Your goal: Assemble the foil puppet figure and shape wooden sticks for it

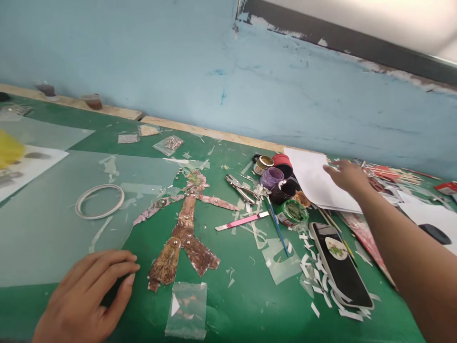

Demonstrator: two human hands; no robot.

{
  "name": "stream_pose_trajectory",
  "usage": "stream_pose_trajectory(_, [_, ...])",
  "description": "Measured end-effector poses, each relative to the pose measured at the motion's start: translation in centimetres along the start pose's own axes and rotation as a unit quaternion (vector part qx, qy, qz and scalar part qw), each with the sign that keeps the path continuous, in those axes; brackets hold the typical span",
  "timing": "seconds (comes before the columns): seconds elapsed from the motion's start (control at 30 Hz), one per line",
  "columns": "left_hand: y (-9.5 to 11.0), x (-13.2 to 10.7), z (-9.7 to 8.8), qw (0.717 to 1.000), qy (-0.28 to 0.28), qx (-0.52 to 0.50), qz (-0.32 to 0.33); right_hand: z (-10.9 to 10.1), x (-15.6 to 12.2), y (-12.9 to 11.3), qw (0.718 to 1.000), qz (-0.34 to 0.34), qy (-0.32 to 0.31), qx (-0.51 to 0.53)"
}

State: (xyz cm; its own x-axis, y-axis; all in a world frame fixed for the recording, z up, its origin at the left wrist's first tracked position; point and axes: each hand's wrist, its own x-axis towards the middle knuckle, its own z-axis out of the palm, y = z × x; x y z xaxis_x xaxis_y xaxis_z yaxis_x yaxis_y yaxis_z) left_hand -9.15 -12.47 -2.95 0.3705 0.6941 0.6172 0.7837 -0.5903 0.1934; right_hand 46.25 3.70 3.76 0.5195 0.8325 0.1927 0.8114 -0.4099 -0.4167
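Note:
My left hand point(85, 297) lies flat on the green table point(246, 305), fingers stretched out, holding nothing, just left of the legs of a jointed brown paper puppet figure point(185, 228). My right hand point(346, 176) reaches far to the right and rests on a white sheet of paper point(314, 183). Its fingers point away from me and I cannot see whether they grip anything.
Small paint pots point(282, 183), pliers point(241, 186), a blue brush point(277, 227), a pink-handled knife point(243, 221) and a phone point(339, 264) lie among paper scraps. A tape ring point(100, 201) sits on clear plastic sheets at left. A small plastic bag point(187, 309) lies near the front edge.

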Motion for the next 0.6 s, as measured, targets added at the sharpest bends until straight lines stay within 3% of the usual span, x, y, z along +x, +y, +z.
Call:
stream_pose_trajectory(0.2, [0.3, 0.7, -0.3, 1.000, 0.007, 0.001, 0.014, 2.7, 0.0, -8.7, 0.982, 0.024, -0.179, 0.063])
stream_pose_trajectory(0.3, [0.4, 0.8, -0.4, 1.000, 0.014, -0.003, 0.016, 3.7, -0.3, -10.4, 0.965, 0.041, -0.247, 0.070])
stream_pose_trajectory(0.4, [0.4, 0.6, -0.5, 1.000, 0.008, -0.004, 0.010, 4.1, -0.7, -10.4, 0.949, 0.068, -0.288, 0.109])
stream_pose_trajectory(0.5, [0.4, 0.5, -0.5, 1.000, 0.001, -0.002, 0.012, 3.9, -0.5, -9.6, 0.943, 0.085, -0.260, 0.188])
stream_pose_trajectory(0.6, [0.4, 0.3, -0.6, 1.000, 0.000, -0.007, 0.016, 3.3, 0.2, -8.4, 0.952, 0.089, -0.160, 0.245])
